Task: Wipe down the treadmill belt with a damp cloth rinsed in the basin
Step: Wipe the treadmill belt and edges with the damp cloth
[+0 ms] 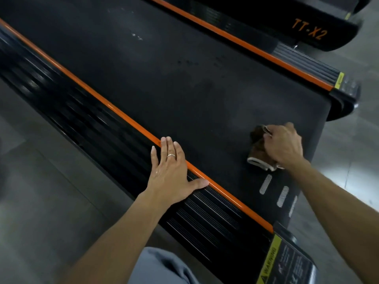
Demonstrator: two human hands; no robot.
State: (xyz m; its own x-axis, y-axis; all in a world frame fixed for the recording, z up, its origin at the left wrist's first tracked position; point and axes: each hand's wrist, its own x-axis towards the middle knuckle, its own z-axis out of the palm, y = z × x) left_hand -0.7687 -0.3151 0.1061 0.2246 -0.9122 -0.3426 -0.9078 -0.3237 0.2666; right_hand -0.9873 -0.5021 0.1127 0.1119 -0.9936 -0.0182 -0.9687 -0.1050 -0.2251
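right hand (284, 145) gripped a bunched brown cloth (259, 147) on the matte black belt (174, 78) | left hand (169, 171) lay flat, fingers straight, on the ribbed side rail (205, 214) by the glossy orange strip (123, 117)

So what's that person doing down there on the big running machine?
A person is cleaning a treadmill. Their right hand grips a bunched brown cloth with a white edge and presses it onto the wide black treadmill belt, near the belt's rear end. Their left hand lies flat, fingers straight, on the ribbed black side rail and its orange strip, seemingly for support. No basin shows in this view.
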